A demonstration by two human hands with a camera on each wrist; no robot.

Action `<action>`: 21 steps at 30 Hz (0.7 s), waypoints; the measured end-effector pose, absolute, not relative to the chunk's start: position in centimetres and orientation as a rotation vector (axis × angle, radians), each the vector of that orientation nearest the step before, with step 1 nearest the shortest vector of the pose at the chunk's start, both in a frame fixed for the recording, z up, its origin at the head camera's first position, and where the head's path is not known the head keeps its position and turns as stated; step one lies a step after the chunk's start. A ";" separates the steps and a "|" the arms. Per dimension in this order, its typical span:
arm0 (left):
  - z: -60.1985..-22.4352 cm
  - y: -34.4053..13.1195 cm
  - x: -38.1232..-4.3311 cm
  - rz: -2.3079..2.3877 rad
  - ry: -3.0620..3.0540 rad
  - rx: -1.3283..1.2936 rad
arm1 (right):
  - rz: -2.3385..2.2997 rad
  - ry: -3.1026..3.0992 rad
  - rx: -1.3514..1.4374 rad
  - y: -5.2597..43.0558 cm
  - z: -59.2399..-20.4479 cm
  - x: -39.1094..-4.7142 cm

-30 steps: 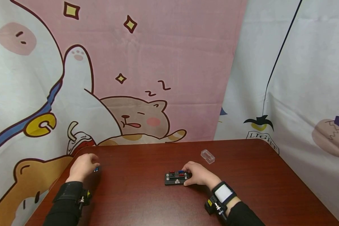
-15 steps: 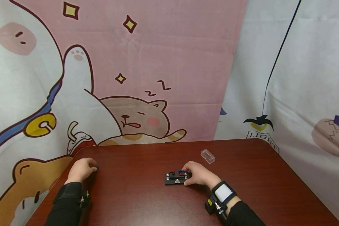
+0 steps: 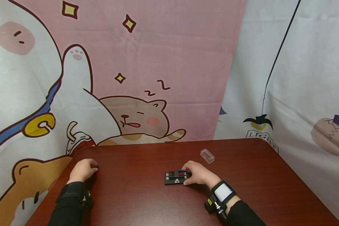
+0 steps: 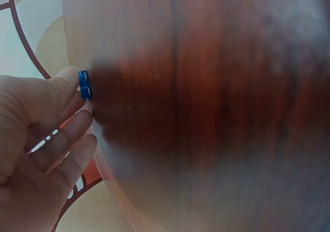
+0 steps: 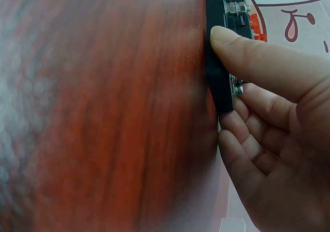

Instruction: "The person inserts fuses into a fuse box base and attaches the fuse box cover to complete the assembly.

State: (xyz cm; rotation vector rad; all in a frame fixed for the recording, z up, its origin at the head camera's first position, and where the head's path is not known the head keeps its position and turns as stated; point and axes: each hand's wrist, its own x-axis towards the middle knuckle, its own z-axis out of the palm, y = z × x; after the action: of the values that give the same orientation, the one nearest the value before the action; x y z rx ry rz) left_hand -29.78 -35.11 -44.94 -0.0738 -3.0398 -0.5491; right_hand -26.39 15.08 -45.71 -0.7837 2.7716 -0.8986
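Note:
At the left of the table, my left hand (image 3: 83,170) pinches a small blue blade fuse (image 4: 84,85) between thumb and forefinger, low by the tabletop. The other fingers hang loosely bent below it in the left wrist view. From the head view the fingers hide this fuse. Near the table's middle, my right hand (image 3: 199,174) grips the right end of a black fuse block (image 3: 173,178), its thumb on the near side and fingers on the far side. Metal screw terminals and red and blue fuses (image 3: 180,172) show on top of the block.
A clear plastic cover (image 3: 207,156) lies behind and right of the fuse block on the brown wooden table (image 3: 135,201). A cartoon-printed cloth (image 3: 186,62) hangs behind the table's back edge. The left hand is near the table's left edge.
The left hand has come down and slightly nearer, its fingertips closing on the blue fuse, which is now hidden in the head view. The right hand and fuse block have stayed put.

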 end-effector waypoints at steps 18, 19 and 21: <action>-45.1 -34.7 -29.8 -0.566 -3.044 0.022 | -0.900 2.768 -0.803 15.1 -45.8 -26.5; -45.1 -34.7 -29.8 -0.570 -3.043 0.026 | -0.900 2.769 -0.802 15.2 -45.8 -26.5; -45.1 -34.7 -29.9 -0.580 -3.045 0.037 | -0.899 2.772 -0.800 15.2 -45.8 -26.5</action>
State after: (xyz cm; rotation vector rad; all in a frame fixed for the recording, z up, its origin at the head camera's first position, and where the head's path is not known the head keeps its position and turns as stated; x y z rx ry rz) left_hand -29.87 -34.70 -45.11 0.0368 -3.0455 -0.5795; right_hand -26.50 15.17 -45.83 -0.8001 2.7715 -0.8988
